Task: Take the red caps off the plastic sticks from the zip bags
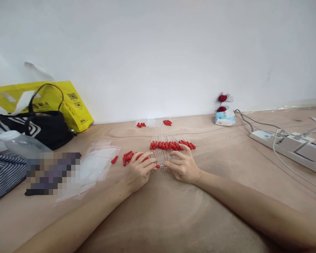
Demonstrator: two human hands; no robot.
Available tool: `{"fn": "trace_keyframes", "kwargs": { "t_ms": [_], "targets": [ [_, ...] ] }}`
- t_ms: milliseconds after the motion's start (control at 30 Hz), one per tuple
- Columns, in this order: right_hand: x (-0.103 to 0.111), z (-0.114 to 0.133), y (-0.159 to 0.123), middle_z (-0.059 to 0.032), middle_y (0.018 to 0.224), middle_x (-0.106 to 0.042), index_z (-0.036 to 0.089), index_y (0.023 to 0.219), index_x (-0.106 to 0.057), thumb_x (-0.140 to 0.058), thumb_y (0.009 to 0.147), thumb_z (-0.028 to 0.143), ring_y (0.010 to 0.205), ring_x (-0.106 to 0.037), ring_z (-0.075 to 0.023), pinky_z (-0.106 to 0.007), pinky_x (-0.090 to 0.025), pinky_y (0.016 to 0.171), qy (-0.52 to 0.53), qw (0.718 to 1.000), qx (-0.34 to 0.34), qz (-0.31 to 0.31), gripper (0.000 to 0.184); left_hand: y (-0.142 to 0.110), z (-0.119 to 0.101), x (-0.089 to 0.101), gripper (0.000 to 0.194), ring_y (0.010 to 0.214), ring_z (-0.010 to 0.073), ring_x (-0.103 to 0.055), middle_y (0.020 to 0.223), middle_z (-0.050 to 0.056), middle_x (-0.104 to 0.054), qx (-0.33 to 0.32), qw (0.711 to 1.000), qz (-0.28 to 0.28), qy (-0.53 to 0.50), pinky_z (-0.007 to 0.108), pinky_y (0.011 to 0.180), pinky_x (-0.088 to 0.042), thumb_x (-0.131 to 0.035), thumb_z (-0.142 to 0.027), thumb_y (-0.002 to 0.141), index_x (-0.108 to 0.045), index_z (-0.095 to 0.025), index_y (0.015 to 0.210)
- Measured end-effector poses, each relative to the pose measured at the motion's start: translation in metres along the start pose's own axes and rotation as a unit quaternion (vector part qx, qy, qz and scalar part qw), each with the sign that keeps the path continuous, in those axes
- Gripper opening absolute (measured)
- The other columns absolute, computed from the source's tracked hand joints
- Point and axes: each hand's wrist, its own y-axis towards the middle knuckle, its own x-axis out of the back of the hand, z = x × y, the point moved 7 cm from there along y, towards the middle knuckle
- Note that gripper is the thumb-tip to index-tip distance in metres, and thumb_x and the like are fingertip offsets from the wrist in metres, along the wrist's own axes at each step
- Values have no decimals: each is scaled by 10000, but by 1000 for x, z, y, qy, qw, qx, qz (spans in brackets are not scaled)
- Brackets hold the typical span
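both hands (160, 168) amid red-capped tubes (171, 144)

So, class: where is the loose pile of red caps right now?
The loose red caps lie on the table's left half, just beyond the left hand, between the clear zip bags and the row of capped tubes.

A plain white wall (158, 52) runs straight across the back, evenly lit. Below it a light wooden tabletop (173, 218) meets the wall, its pale swirling grain showing under soft light
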Motion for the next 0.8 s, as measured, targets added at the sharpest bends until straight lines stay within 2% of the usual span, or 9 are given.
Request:
{"fn": "trace_keyframes", "kwargs": {
  "t_ms": [67, 233, 367, 533, 700, 800],
  "targets": [
    [4, -6, -3, 50, 586, -631, 239, 809, -625, -471, 812, 215, 784, -545, -132, -406, -207, 920, -1, 1000, -13, -6, 155, -5, 8, 4, 190, 930, 170, -567, 868, -39, -684, 22, 1000, -8, -4, 358, 834, -372, -441, -151, 835, -614, -219, 799],
    [9, -31, -13, 32, 594, -623, 233, 834, -645, -496, 814, 256, 646, -504, -109, -336, -257, 778, -26, 995, -99, 11, 151, -22, 46, 17, 184, 834, 159, -549, 849, 33, -625, 142, 989, -20, -19, 307, 762, -446, -448, -221, 839, -624, -201, 787],
    [-3, -35, -12, 18, 606, -603, 239, 934, -642, -465, 840, 274, 571, -479, -88, -296, -239, 661, -27, 989, -132, 62, 204, -23, 70, 23, 230, 746, 140, -531, 813, 43, -525, 224, 974, -30, -21, 270, 674, -470, -416, -274, 844, -625, -201, 908],
    [-22, -35, -7, -28, 711, -624, 157, 1059, -572, -386, 825, 132, 677, -538, -122, -272, -249, 632, 28, 971, -195, 137, 300, -27, 98, 17, 293, 739, 147, -547, 851, 53, -541, 319, 948, -6, -20, 269, 667, -474, -432, -272, 792, -581, -163, 1019],
    [-40, -26, 9, -29, 753, -655, 145, 888, -574, -429, 790, 139, 705, -570, -131, -273, -254, 678, 78, 949, -255, 167, 175, -45, 119, 4, 305, 635, 141, -548, 756, 22, -601, 427, 903, 39, -40, 257, 591, -458, -507, -334, 724, -566, -154, 964],
    [-53, -16, 22, -26, 705, -649, 148, 764, -567, -444, 771, 140, 665, -566, -132, -286, -231, 667, 32, 950, -247, 191, 123, -45, 114, 2, 260, 696, 168, -554, 760, 29, -620, 398, 916, 46, -20, 290, 646, -449, -512, -373, 734, -577, -172, 886]
  ]
}}
